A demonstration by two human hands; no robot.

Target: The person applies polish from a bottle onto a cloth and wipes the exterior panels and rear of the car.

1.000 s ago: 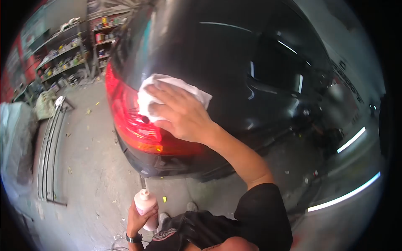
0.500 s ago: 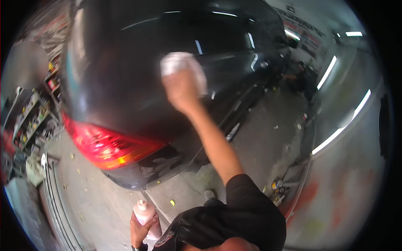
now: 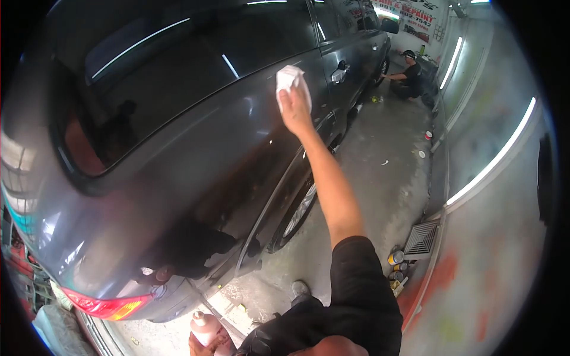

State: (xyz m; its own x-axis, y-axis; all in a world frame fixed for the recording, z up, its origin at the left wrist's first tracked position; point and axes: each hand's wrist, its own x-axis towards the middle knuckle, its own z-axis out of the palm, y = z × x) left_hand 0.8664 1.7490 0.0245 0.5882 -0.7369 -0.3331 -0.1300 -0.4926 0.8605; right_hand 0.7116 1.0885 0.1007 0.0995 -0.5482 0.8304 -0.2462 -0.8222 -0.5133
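Observation:
My right hand (image 3: 295, 110) is closed on a white cloth (image 3: 290, 78) and holds it against the side panel of a dark grey car (image 3: 225, 127), below the side windows and behind a door handle (image 3: 339, 73). Low in the view, near my body, my left hand (image 3: 200, 346) grips a pale pink bottle (image 3: 206, 330) with its nozzle pointing up. The car's red and orange tail light (image 3: 107, 305) shows at the lower left.
Further along the car a person in dark clothes (image 3: 409, 78) crouches by the front wheel. Several cans (image 3: 396, 257) and a metal grille (image 3: 422, 238) stand along the right wall. Covered items (image 3: 59, 332) and metal bars (image 3: 98, 335) lie at the lower left.
My right hand has moved the cloth from beside the tail light forward along the car's side. The view has turned right, showing more of the side and the crouching person. My left hand still holds the bottle.

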